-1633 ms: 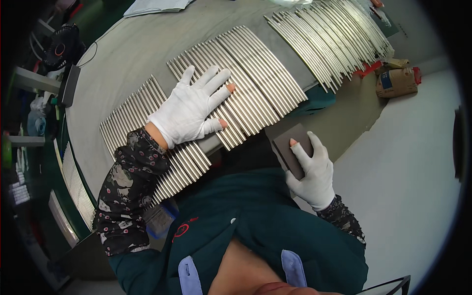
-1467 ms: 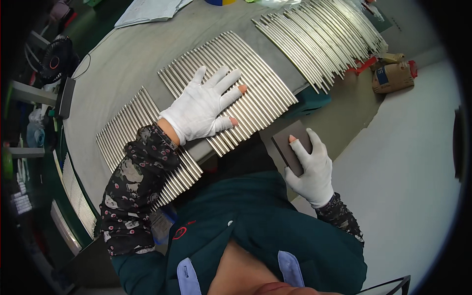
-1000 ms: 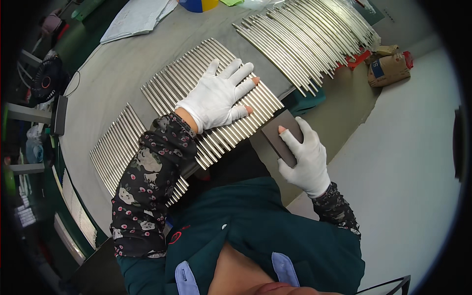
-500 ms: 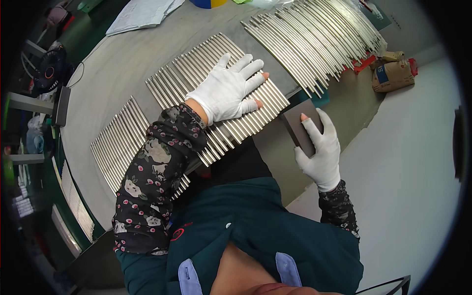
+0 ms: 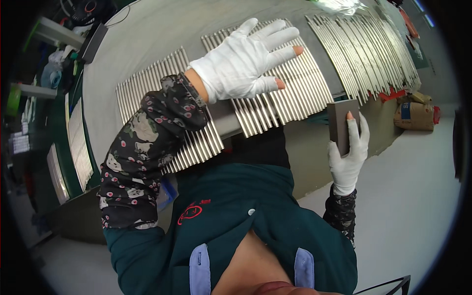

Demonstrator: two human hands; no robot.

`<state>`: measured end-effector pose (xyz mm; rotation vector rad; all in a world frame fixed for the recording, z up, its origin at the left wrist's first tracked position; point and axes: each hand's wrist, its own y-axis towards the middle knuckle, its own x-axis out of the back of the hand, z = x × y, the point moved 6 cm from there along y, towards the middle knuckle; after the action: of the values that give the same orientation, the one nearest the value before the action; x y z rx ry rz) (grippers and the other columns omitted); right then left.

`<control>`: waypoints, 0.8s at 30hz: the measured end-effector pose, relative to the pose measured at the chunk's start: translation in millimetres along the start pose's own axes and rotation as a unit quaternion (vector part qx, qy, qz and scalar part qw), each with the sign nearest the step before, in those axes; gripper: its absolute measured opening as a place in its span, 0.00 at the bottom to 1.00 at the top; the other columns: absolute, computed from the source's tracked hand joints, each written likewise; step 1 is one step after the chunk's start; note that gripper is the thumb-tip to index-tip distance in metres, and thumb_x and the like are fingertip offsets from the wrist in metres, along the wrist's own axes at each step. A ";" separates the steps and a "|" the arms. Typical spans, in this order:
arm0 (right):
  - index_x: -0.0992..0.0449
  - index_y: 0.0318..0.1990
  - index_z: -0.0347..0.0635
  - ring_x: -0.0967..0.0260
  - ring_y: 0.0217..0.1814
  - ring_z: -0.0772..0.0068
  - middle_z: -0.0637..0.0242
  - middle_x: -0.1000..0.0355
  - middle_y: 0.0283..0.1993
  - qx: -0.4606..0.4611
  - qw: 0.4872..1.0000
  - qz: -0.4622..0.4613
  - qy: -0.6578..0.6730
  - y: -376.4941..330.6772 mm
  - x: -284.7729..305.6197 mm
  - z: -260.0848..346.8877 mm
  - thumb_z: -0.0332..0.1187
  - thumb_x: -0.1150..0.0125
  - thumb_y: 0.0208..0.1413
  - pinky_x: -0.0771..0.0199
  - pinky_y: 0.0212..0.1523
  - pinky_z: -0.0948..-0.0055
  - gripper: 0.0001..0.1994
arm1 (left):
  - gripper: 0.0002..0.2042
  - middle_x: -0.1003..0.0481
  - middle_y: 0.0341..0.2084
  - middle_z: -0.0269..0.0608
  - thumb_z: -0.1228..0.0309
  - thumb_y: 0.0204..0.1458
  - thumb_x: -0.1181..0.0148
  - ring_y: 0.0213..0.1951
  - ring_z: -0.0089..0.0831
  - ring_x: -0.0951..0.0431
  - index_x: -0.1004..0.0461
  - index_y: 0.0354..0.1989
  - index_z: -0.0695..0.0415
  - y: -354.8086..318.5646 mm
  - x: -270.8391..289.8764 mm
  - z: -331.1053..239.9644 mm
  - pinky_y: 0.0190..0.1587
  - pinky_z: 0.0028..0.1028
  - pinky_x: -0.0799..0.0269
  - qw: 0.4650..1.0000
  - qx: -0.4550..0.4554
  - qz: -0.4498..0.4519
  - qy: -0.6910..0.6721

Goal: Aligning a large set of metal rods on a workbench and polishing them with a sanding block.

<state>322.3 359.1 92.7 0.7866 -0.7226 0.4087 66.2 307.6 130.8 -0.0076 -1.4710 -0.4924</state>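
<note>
1. Only container-like thing in view: brown sack (image 5: 415, 116) on the floor, far right; contents can't tell.
2. My left hand (image 5: 241, 64), white glove w/ cut fingertips, is spread flat, palm down, pressing the middle batch of metal rods (image 5: 290, 93) lying side by side on the grey table (image 5: 147, 44).
3. More rods (image 5: 162, 93) left of that hand, another batch (image 5: 364, 54) far right.
4. My right hand (image 5: 348, 152) grips a dark grey block (image 5: 340, 123), fingers wrapped round it, held off the table's near edge, right of the pressed rods, not touching them.
</note>
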 end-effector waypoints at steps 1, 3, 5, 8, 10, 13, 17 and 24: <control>0.35 0.63 0.50 0.35 0.58 0.46 0.46 0.42 0.62 -0.002 1.000 0.003 0.002 0.6 -2.7 -0.4 0.25 0.39 0.38 0.30 0.54 0.58 0.36 | 0.38 0.50 0.69 0.47 0.36 0.57 0.70 0.68 0.51 0.49 0.46 0.68 0.50 -20.5 8.5 10.1 0.68 0.53 0.56 1.000 0.005 0.008 0.012; 0.35 0.63 0.50 0.35 0.58 0.47 0.46 0.42 0.63 0.019 1.000 0.004 0.010 1.5 -10.8 -1.0 0.24 0.39 0.39 0.29 0.54 0.59 0.36 | 0.38 0.50 0.69 0.47 0.36 0.58 0.71 0.68 0.51 0.49 0.47 0.69 0.50 -75.4 17.4 29.0 0.68 0.53 0.56 0.998 0.048 0.043 0.026; 0.35 0.63 0.50 0.35 0.58 0.48 0.47 0.42 0.63 0.030 0.999 0.012 0.017 4.7 -17.9 -1.0 0.25 0.39 0.39 0.29 0.54 0.58 0.36 | 0.38 0.51 0.69 0.48 0.36 0.58 0.72 0.69 0.52 0.50 0.48 0.69 0.49 -124.5 24.3 41.0 0.68 0.53 0.57 0.994 0.081 0.069 0.035; 0.35 0.63 0.50 0.35 0.59 0.49 0.47 0.43 0.63 0.041 0.999 0.007 0.017 9.9 -23.8 4.7 0.25 0.40 0.39 0.29 0.54 0.59 0.36 | 0.38 0.51 0.69 0.50 0.36 0.58 0.73 0.69 0.53 0.50 0.50 0.70 0.49 -176.4 21.6 35.9 0.68 0.54 0.57 0.983 0.132 0.126 0.015; 0.36 0.63 0.49 0.35 0.59 0.49 0.47 0.43 0.63 0.055 0.998 0.011 0.012 17.1 -27.1 15.0 0.25 0.40 0.38 0.29 0.55 0.59 0.36 | 0.39 0.52 0.69 0.53 0.35 0.58 0.73 0.68 0.53 0.50 0.52 0.71 0.49 -189.8 13.2 26.9 0.68 0.54 0.58 0.975 0.154 0.157 0.014; 0.36 0.63 0.49 0.35 0.59 0.49 0.46 0.43 0.64 0.094 0.994 0.012 0.049 20.5 -31.6 26.9 0.25 0.41 0.38 0.29 0.54 0.59 0.36 | 0.38 0.50 0.68 0.54 0.37 0.58 0.71 0.68 0.54 0.49 0.51 0.70 0.50 -178.1 11.4 25.3 0.67 0.54 0.56 0.978 0.147 0.148 0.018; 0.36 0.63 0.48 0.35 0.58 0.48 0.47 0.43 0.63 0.092 0.994 0.016 0.049 20.3 -31.6 34.8 0.26 0.40 0.38 0.28 0.54 0.58 0.36 | 0.37 0.48 0.67 0.54 0.41 0.58 0.62 0.67 0.53 0.47 0.49 0.69 0.54 -151.0 4.5 21.7 0.66 0.53 0.53 0.979 0.140 0.143 0.030; 0.36 0.63 0.49 0.34 0.58 0.49 0.47 0.43 0.63 0.085 0.996 0.019 0.035 16.3 -25.6 35.4 0.26 0.41 0.38 0.28 0.53 0.59 0.36 | 0.35 0.46 0.67 0.52 0.46 0.55 0.52 0.67 0.51 0.46 0.44 0.66 0.56 -116.4 -7.5 17.8 0.66 0.54 0.51 0.983 0.143 0.111 0.037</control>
<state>280.0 341.0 99.6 0.9143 -0.6434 0.5348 11.6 210.4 91.9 0.0717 -1.4364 -0.0964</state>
